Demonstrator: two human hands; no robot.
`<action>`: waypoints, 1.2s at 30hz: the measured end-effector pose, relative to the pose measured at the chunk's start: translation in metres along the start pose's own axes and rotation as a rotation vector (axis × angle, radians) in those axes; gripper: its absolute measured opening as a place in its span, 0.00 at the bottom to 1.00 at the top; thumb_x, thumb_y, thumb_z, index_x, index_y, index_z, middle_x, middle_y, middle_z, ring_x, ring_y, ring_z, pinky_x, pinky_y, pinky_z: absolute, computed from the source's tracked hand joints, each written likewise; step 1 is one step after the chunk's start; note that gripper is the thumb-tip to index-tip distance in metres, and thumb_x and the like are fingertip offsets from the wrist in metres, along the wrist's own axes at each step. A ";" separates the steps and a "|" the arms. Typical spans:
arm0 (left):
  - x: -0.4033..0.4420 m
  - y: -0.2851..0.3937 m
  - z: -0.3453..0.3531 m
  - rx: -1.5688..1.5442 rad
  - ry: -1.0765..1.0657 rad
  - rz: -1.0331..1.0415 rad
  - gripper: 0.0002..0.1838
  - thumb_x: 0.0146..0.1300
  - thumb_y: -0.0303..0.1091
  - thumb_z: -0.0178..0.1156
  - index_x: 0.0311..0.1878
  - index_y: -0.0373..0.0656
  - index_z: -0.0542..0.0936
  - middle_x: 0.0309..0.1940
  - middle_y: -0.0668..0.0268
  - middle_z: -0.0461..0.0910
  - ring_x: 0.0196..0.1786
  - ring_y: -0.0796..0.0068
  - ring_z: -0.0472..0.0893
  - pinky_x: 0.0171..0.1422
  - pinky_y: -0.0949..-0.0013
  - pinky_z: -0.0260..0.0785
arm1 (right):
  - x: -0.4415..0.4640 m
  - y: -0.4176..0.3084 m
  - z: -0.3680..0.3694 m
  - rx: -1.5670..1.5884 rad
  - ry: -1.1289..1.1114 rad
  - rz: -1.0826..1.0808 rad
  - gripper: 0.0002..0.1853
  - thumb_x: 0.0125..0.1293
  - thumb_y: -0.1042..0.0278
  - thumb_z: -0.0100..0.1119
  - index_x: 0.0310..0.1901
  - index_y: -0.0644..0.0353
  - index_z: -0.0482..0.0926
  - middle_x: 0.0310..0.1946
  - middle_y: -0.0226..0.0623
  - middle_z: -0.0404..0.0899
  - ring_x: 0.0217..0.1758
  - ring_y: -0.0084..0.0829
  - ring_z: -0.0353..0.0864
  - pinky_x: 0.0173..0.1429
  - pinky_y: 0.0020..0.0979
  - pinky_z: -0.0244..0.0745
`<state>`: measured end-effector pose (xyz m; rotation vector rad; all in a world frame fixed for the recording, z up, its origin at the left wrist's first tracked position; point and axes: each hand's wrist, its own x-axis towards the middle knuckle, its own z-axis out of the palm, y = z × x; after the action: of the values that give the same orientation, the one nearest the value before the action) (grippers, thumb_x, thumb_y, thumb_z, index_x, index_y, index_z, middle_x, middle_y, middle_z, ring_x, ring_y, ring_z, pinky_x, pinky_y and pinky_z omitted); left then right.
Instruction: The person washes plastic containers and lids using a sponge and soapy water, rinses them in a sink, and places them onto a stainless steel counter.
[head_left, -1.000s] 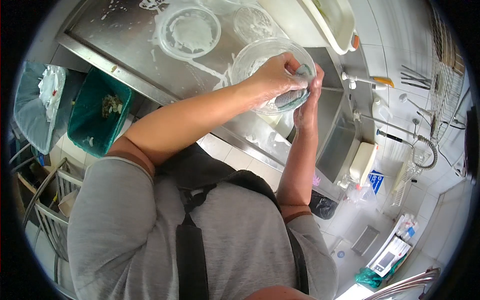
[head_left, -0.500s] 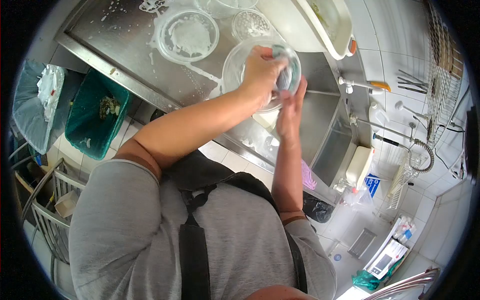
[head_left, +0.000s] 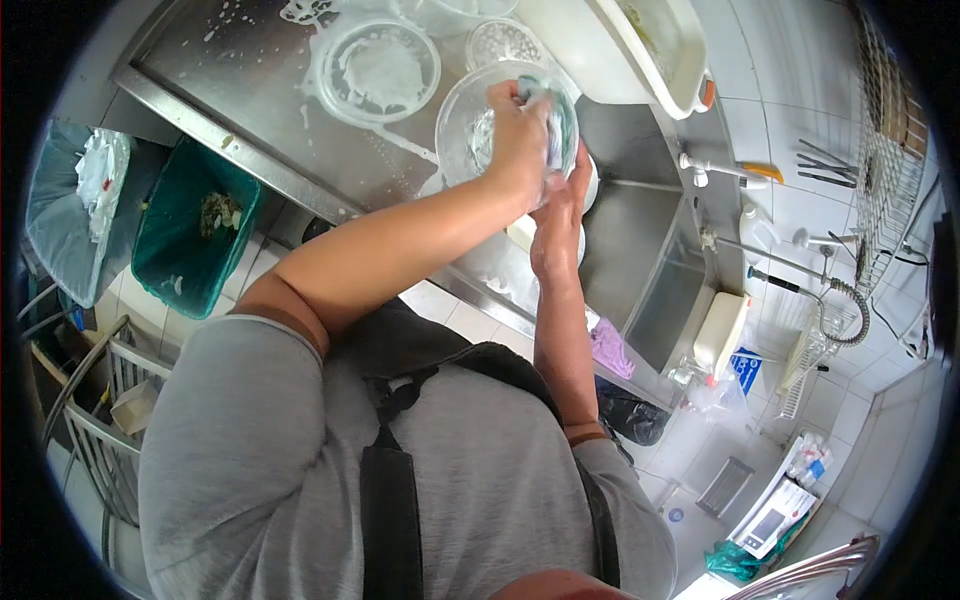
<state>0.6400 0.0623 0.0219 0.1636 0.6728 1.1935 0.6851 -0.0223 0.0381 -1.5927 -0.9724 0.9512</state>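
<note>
My left hand [head_left: 522, 150] is closed on a greenish-white scrubbing cloth or pad [head_left: 556, 112], blurred, pressed inside a round clear plastic bowl [head_left: 463, 125]. My right hand [head_left: 560, 225] grips the bowl's near right side from below, its fingertips partly hidden. Behind that hand the pale rim of another round dish [head_left: 591, 190] shows at the sink's edge. Left of the bowl, a round clear container [head_left: 432, 75] with white foam in it rests on the steel counter. A smaller clear tub [head_left: 500, 45] with suds stands just beyond the bowl.
The steel counter [head_left: 230, 100] carries foam streaks. A white basin [head_left: 690, 60] stands at the back right, above the steel sink [head_left: 625, 240]. A purple cloth [head_left: 609, 348] hangs at the front edge. Green-lined [head_left: 160, 250] and clear-lined bins [head_left: 60, 210] stand left, a spray hose [head_left: 845, 325] right.
Both hands and the bowl have shifted a little to the left. More of the pale dish behind my right hand and of the purple cloth now shows.
</note>
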 end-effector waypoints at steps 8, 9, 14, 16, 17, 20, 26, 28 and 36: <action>-0.010 0.012 -0.065 1.763 -1.301 0.495 0.29 0.60 0.47 0.58 0.63 0.49 0.67 0.60 0.50 0.68 0.57 0.46 0.73 0.56 0.53 0.69 | 0.037 -0.002 -0.048 -0.173 -0.049 0.196 0.37 0.67 0.37 0.47 0.70 0.53 0.58 0.66 0.42 0.61 0.68 0.39 0.60 0.71 0.39 0.54; -0.003 0.010 -0.083 1.818 -1.347 0.859 0.24 0.56 0.43 0.62 0.57 0.49 0.74 0.55 0.55 0.75 0.58 0.52 0.74 0.52 0.55 0.71 | 0.045 0.001 -0.060 -0.168 -0.046 0.197 0.37 0.67 0.37 0.47 0.70 0.53 0.58 0.66 0.42 0.61 0.68 0.39 0.60 0.71 0.39 0.54; 0.013 0.061 -0.029 1.548 -1.576 0.470 0.18 0.50 0.40 0.70 0.44 0.47 0.80 0.27 0.57 0.80 0.35 0.60 0.82 0.43 0.56 0.73 | 0.056 0.011 -0.077 -0.001 -0.135 0.263 0.39 0.66 0.33 0.46 0.68 0.56 0.62 0.66 0.44 0.60 0.62 0.38 0.68 0.67 0.38 0.61; 0.022 0.076 -0.016 1.081 -1.438 0.449 0.17 0.50 0.40 0.71 0.41 0.45 0.81 0.32 0.58 0.82 0.36 0.61 0.81 0.42 0.62 0.73 | 0.052 0.023 -0.089 0.164 -0.188 0.183 0.37 0.64 0.35 0.52 0.62 0.61 0.70 0.59 0.46 0.71 0.56 0.36 0.75 0.66 0.38 0.63; 0.038 0.071 -0.019 1.081 -1.442 0.448 0.17 0.50 0.40 0.71 0.41 0.45 0.81 0.32 0.58 0.82 0.36 0.61 0.81 0.42 0.62 0.73 | 0.048 0.026 -0.100 0.109 -0.395 0.042 0.31 0.64 0.42 0.56 0.57 0.62 0.73 0.53 0.44 0.75 0.54 0.35 0.77 0.65 0.39 0.64; 0.073 0.063 -0.026 1.085 -0.899 0.443 0.18 0.49 0.43 0.72 0.40 0.44 0.81 0.35 0.60 0.83 0.35 0.64 0.81 0.44 0.67 0.72 | 0.026 -0.007 -0.063 0.091 -0.577 0.006 0.12 0.62 0.70 0.62 0.45 0.66 0.81 0.39 0.38 0.83 0.48 0.32 0.81 0.58 0.35 0.71; -0.012 0.058 -0.008 1.434 -0.662 1.211 0.21 0.59 0.54 0.60 0.50 0.52 0.81 0.47 0.62 0.82 0.48 0.61 0.81 0.52 0.65 0.73 | 0.027 0.007 -0.027 0.135 0.150 -0.168 0.11 0.64 0.78 0.57 0.47 0.68 0.77 0.39 0.43 0.82 0.45 0.35 0.83 0.47 0.33 0.80; -0.006 0.064 0.003 1.532 -0.666 0.886 0.23 0.62 0.58 0.55 0.53 0.55 0.81 0.51 0.62 0.80 0.53 0.62 0.79 0.57 0.65 0.71 | 0.016 -0.010 -0.017 0.335 0.130 -0.173 0.13 0.64 0.76 0.58 0.50 0.68 0.75 0.41 0.41 0.81 0.44 0.33 0.82 0.44 0.28 0.79; 0.042 0.023 0.001 0.355 -0.450 0.263 0.26 0.69 0.54 0.48 0.61 0.47 0.73 0.54 0.63 0.75 0.51 0.71 0.77 0.58 0.67 0.69 | 0.043 0.007 -0.040 1.166 0.109 -0.129 0.19 0.68 0.66 0.54 0.58 0.62 0.71 0.53 0.38 0.77 0.55 0.36 0.77 0.61 0.39 0.73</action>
<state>0.6305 0.1093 0.0166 0.8146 0.4666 1.2215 0.7389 0.0027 0.0341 -0.5714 -0.2821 1.0291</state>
